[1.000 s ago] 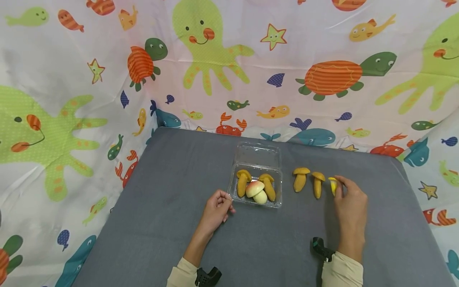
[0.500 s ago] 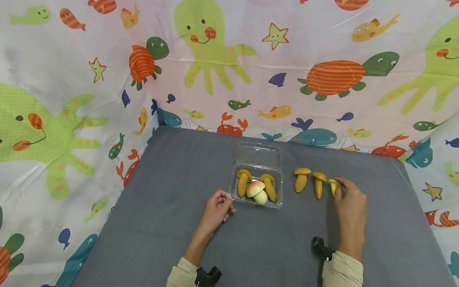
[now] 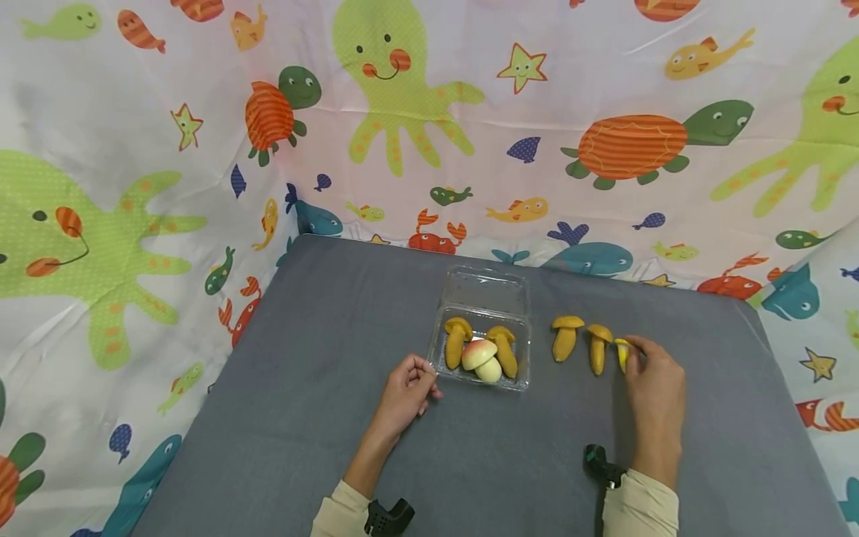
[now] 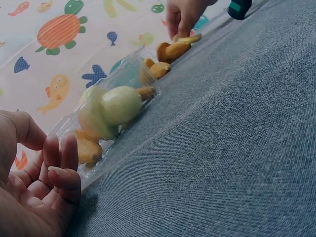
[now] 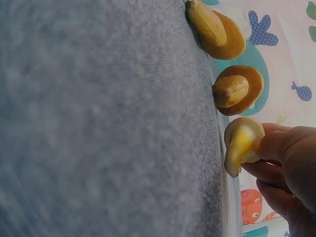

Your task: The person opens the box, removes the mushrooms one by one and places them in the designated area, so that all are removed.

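Observation:
A clear plastic box (image 3: pixel 483 381) with its lid folded back holds two brown-yellow toy mushrooms and a rounder red-and-cream mushroom (image 3: pixel 480 359). At its front left corner, my left hand (image 3: pixel 405 394) pinches the rim between thumb and fingers; the left wrist view shows that hand (image 4: pixel 42 182) beside the box wall. My right hand (image 3: pixel 656 388) pinches a small yellow toy mushroom (image 5: pixel 241 144) by its cap. Just left of it lie two brown-yellow mushrooms, the nearer one (image 3: pixel 598 349) beside the held mushroom and the other (image 3: pixel 565 338) closer to the box.
Grey cloth (image 3: pixel 322 321) covers the table. A white curtain (image 3: pixel 463 82) printed with sea animals hangs along the back and both sides. Each wrist carries a black camera mount (image 3: pixel 389 517).
The yellow mushroom in my right hand has shifted very slightly left, closer to the brown-yellow one beside it. My left hand stays at the box corner. The head view has drifted slightly.

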The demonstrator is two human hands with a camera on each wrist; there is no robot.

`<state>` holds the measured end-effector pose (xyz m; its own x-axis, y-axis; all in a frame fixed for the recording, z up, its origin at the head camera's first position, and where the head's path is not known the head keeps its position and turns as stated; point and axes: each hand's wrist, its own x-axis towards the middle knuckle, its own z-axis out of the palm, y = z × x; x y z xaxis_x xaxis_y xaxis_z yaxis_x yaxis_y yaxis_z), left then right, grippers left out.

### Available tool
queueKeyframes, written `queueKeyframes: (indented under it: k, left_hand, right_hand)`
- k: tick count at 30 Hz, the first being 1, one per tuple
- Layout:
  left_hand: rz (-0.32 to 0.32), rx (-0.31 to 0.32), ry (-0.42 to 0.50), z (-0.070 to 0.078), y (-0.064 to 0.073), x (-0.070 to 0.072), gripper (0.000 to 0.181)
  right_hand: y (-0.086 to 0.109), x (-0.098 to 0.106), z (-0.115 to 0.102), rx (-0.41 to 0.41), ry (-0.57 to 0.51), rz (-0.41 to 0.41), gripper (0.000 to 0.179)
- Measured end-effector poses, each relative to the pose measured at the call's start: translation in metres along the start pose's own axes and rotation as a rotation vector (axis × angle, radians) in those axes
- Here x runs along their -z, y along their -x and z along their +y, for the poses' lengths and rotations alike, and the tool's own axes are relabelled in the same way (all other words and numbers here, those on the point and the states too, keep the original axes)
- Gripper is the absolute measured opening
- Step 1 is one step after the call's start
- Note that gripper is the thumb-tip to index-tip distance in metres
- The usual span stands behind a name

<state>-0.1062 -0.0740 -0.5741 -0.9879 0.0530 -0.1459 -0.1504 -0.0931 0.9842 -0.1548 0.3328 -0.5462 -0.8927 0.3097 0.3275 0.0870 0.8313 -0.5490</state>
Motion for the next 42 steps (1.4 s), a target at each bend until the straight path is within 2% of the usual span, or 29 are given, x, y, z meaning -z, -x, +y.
queueKeyframes:
  k: [11, 18, 29, 36, 42]
  left_hand:
    - [-0.003, -0.011, -0.006, 0.002, 0.001, 0.001, 0.006]
    - [-0.005, -0.009, -0.013, 0.000, 0.001, 0.002, 0.007]
    - [0.001, -0.009, 0.002, 0.001, 0.001, 0.001, 0.006]
    - [0.000, -0.013, 0.000, 0.001, 0.001, 0.001, 0.006]
    - [-0.002, -0.011, -0.001, 0.000, 0.001, 0.002, 0.006]
  right_hand:
    - [0.001, -0.003, 0.005, -0.031, 0.012, -0.053, 0.028]
    - [0.003, -0.001, 0.007, -0.013, 0.008, -0.028, 0.028]
    - [0.006, 0.005, 0.001, -0.046, 0.022, -0.036, 0.031]
    - [0.007, 0.014, -0.010, -0.002, -0.006, 0.001, 0.032]
    - [0.010, 0.025, -0.034, 0.032, -0.034, 0.023, 0.032]
